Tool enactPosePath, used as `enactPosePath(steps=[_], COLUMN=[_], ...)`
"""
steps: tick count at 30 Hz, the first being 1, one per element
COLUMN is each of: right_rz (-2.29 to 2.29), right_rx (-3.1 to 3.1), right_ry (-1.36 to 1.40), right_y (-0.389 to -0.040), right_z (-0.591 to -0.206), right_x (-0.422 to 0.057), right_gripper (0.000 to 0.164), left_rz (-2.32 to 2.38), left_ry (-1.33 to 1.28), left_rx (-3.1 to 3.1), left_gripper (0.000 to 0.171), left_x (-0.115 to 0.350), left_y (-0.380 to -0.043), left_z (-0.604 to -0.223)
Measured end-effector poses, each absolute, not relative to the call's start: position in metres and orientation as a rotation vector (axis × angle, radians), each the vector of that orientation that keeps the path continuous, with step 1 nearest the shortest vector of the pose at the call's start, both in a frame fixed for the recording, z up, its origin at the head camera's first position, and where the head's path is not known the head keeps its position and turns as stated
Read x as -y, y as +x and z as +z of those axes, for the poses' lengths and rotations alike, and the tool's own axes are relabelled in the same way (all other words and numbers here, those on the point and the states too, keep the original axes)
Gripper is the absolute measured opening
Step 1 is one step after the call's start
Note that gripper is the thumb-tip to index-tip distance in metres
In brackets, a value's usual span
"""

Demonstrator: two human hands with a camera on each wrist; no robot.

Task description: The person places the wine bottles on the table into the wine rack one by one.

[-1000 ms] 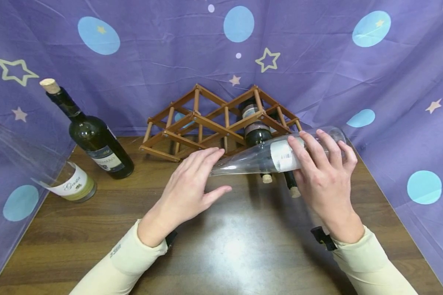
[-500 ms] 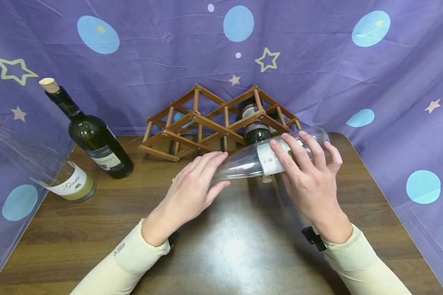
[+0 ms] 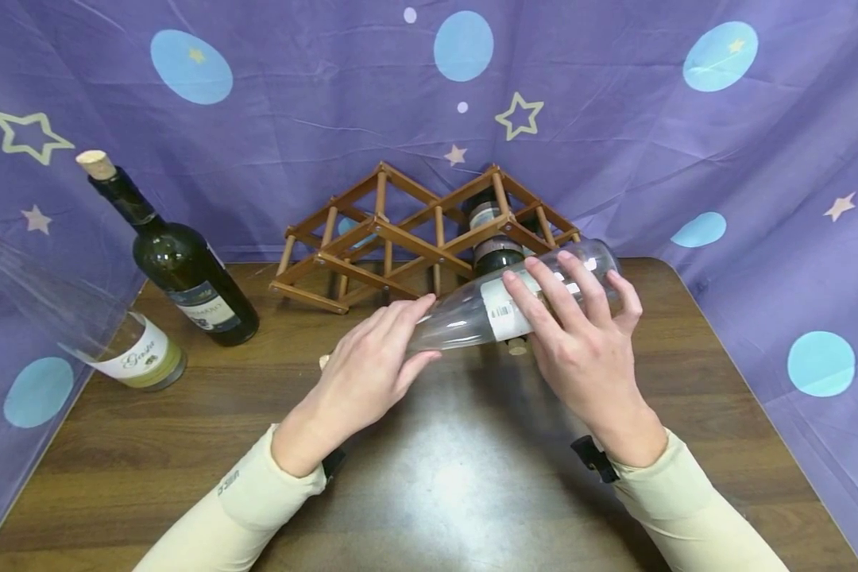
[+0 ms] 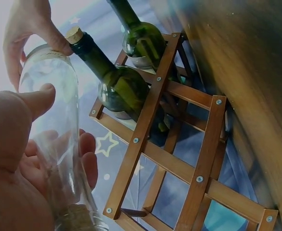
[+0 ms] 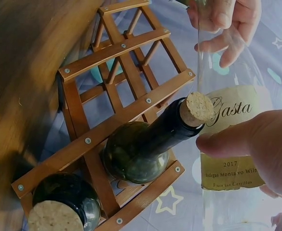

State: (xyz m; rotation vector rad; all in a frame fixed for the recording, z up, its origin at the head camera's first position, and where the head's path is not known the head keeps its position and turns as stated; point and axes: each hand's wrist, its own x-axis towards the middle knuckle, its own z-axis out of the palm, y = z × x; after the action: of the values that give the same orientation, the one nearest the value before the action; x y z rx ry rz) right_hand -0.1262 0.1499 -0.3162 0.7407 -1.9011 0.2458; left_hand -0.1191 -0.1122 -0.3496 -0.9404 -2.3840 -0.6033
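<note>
Both hands hold a clear glass wine bottle (image 3: 454, 318) tilted sideways in front of a wooden wine rack (image 3: 407, 242). My left hand (image 3: 368, 357) is wrapped loosely round its neck, thumb on the near side; the cork (image 4: 78, 214) shows beyond that hand. My right hand (image 3: 579, 342) grips the body near the base, its thumb beside the cream label (image 5: 232, 168). Two dark green corked bottles lie in the rack: one (image 4: 126, 91) shows its neck and cork close to the clear bottle, the other (image 4: 141, 38) sits farther along.
At the left of the wooden table (image 3: 222, 429) stand a dark corked wine bottle (image 3: 193, 270) and a clear bottle with a white label (image 3: 139, 353). A purple patterned cloth (image 3: 600, 135) hangs behind the rack and along both sides.
My right hand has moved left, sliding the clear bottle neck-first through my left hand. Its cork end now peeks out past the left hand. The rack and standing bottles stay put.
</note>
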Motion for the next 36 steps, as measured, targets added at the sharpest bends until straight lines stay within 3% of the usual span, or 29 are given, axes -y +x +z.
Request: enactPosePath(steps=[8, 15, 22, 31, 36], right_rz=[0.235, 0.269, 0.335, 0.401, 0.419], right_rx=[1.880, 1.885, 1.845, 1.861, 1.903], right_ry=[0.742, 0.727, 0.657, 0.574, 0.544], right_y=[-0.127, -0.125, -0.128, -0.138, -0.149], right_z=[-0.316, -0.315, -0.315, -0.315, -0.318], right_x=[-0.147, -0.151, -0.156, -0.170, -0.184], right_gripper=[0.050, 0.066, 0.064, 0.074, 0.067], left_rz=[-0.611, -0.659, -0.721, -0.778, -0.812], left_ry=[-0.925, -0.903, -0.845, -0.785, -0.750], left_rx=[2.385, 2.389, 2.395, 2.399, 2.401], left_gripper=[0.066, 0.065, 0.066, 0.065, 0.067], left_x=[0.115, 0.119, 0.126, 0.138, 0.145], left_y=[-0.118, -0.117, -0.116, -0.113, -0.111], left_z=[-0.351, -0.353, -0.356, -0.359, -0.360])
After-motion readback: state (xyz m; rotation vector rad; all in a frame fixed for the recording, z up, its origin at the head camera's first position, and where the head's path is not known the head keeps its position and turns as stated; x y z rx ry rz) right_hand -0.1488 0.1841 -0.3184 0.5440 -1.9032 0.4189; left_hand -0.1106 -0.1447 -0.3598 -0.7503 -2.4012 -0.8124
